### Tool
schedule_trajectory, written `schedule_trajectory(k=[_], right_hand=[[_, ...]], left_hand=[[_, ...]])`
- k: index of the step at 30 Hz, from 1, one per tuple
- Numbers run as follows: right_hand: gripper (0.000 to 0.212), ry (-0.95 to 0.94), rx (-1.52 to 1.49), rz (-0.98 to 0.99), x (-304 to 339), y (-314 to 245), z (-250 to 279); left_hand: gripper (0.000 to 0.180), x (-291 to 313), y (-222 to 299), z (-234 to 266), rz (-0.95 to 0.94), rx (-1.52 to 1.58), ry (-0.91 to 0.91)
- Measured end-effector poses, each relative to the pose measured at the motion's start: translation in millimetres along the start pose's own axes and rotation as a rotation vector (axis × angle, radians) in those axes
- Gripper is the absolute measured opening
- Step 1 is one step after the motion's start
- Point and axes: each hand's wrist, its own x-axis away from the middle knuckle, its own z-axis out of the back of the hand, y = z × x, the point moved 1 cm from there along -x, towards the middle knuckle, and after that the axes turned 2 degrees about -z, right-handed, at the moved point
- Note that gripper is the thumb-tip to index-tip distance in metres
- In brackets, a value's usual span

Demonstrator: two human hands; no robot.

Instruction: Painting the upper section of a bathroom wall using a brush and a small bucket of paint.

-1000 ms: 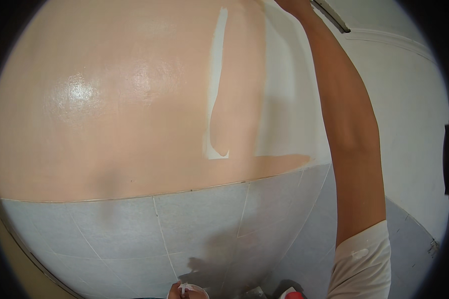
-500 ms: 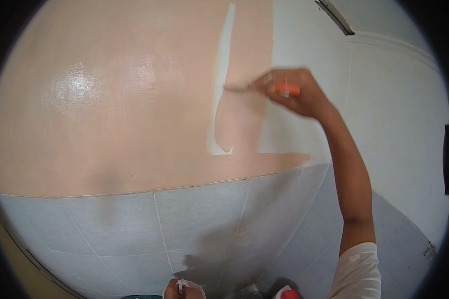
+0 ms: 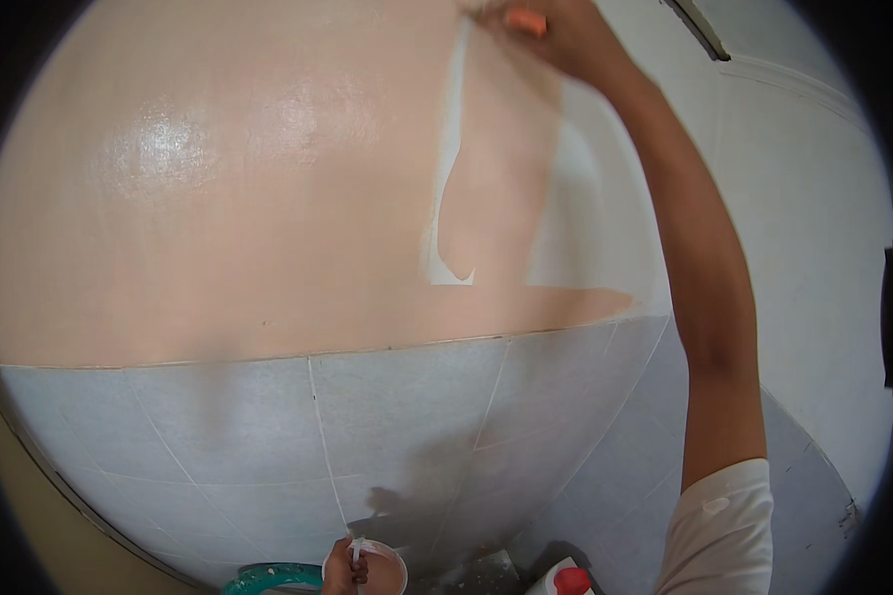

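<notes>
Nearest to us is the white sleeve [image 3: 719, 531] of our right arm [image 3: 709, 248], which goes up along the right side. At the lower edge, our left hand [image 3: 339, 570] has its fingers closed on a white piece at the rim of a small paint bucket [image 3: 404, 567], and inside we see peach-coloured paint [image 3: 382, 577]. To the left of the bucket lies a teal curved thing [image 3: 268, 577], partly cut by the edge. To the right are a dark flat piece [image 3: 488, 572] with pale spots and a white container with a red cap [image 3: 572, 580]; if this container has writing, it is too small for us to tell.

Farther, near the top, our right hand [image 3: 556, 38] holds a paintbrush with orange handle [image 3: 526, 21], the fingers closed around it. The bristle end is blurred and points left, at the upper end of a white strip [image 3: 452, 109]; whether it touches the wall, we cannot tell.

The wall [image 3: 238, 248] is peach over its larger part, with a wet-looking shine at left. The white strip is narrow and slightly slanted, with a small foot at its bottom. A wider white area [image 3: 600, 223] lies to the right, and under it a peach tongue of paint runs along above the grey-blue tiles [image 3: 228, 426]. Beyond the corner stands the white side wall [image 3: 814, 248].
</notes>
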Motion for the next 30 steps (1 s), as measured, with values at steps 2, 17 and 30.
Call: schedule_trajectory(k=[2,17,30], right_hand=[[0.014,-0.053,-0.085,-0.003,48,-44,-6],[0.012,0.309,-0.120,-0.237,-64,36,31],[0.012,-0.116,-0.337,-0.015,101,-119,-12]], left_hand=[[0.046,2,1,-7,0.009,-0.005,0.001],[0.046,-3,-16,6,0.053,0.004,-0.049],[0.047,9,-8,6,0.056,0.009,0.027]])
